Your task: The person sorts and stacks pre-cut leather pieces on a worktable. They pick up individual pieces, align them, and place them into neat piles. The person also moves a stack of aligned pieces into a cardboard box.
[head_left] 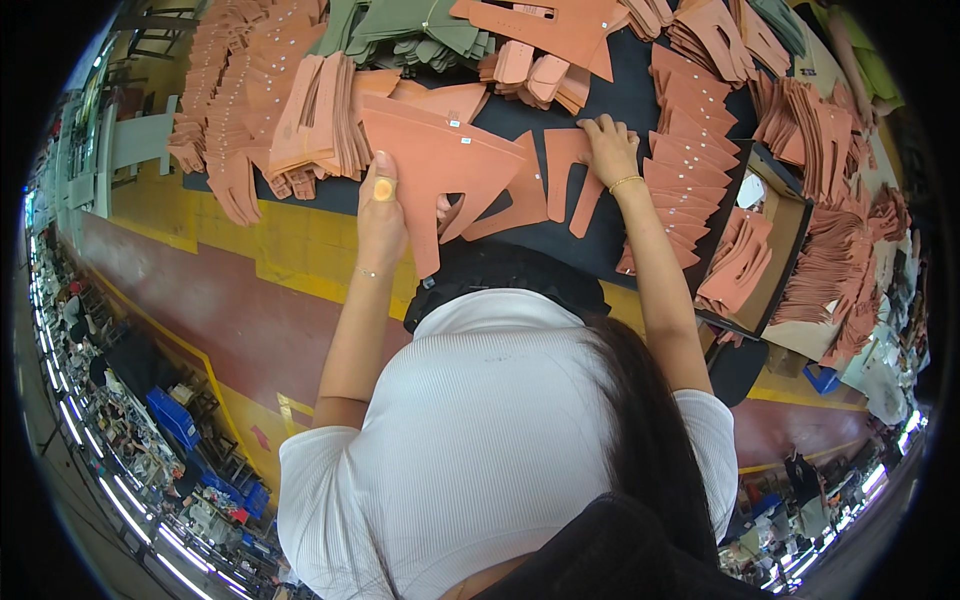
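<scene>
And here's the left hand (pixel 383 215), clamped on a layered set of orange cut pieces (pixel 440 150), thumb on top (a round yellow patch (pixel 384 189) on it), held up over the near edge of the dark table (pixel 622 85). Across to the right hand (pixel 612 150): fingers bunched at the top of a slotted orange piece (pixel 560 165) on the table, though whether they pinch it, I can't tell! Just beside that wrist, a fanned orange row (pixel 690 150); further right, an open box (pixel 790 235); beyond the left hand, an orange stack (pixel 310 120) and green pieces (pixel 425 25).
</scene>
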Motion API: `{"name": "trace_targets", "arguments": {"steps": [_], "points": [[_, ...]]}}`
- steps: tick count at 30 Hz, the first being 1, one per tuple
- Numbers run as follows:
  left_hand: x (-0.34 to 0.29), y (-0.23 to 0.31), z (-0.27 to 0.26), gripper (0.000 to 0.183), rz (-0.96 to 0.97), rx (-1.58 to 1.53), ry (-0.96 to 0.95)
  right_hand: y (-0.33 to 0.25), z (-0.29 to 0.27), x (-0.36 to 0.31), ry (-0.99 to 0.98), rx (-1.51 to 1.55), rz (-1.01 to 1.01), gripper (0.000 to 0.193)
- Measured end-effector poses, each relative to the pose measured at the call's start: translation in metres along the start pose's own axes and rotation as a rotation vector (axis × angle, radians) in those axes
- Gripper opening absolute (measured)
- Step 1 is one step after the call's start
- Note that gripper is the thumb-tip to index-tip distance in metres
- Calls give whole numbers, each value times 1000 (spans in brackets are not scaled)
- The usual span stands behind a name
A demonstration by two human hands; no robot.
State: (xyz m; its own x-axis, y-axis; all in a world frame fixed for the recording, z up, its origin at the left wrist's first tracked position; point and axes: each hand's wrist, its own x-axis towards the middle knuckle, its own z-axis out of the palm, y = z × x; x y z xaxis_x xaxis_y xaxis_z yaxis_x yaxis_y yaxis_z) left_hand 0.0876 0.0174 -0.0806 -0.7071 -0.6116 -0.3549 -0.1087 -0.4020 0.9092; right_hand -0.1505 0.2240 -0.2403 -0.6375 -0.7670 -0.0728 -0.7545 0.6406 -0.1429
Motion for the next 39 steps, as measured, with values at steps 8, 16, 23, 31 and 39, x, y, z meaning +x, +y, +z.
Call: {"name": "trace_targets", "arguments": {"steps": [8, 16, 23, 31, 39], "points": [[-2, -1, 3, 51, 14, -6, 22, -6, -30, 6, 92, 31, -142, 12], [-2, -10, 15, 50, 6, 30, 36, -35, -190, -35, -363, 985, -410, 12], [-8, -22, -1, 54, 90, 383, -141, -107, -160, -19, -11, 1178, -422, 12], [-20, -29, -9, 57, -145, 103, -157, -122, -153, -32, 133, 1037, -366, 12], [-3, -28, -24, 58, -71, -231, 34, -102, -208, -21, 499, 1007, -456, 11]]}}
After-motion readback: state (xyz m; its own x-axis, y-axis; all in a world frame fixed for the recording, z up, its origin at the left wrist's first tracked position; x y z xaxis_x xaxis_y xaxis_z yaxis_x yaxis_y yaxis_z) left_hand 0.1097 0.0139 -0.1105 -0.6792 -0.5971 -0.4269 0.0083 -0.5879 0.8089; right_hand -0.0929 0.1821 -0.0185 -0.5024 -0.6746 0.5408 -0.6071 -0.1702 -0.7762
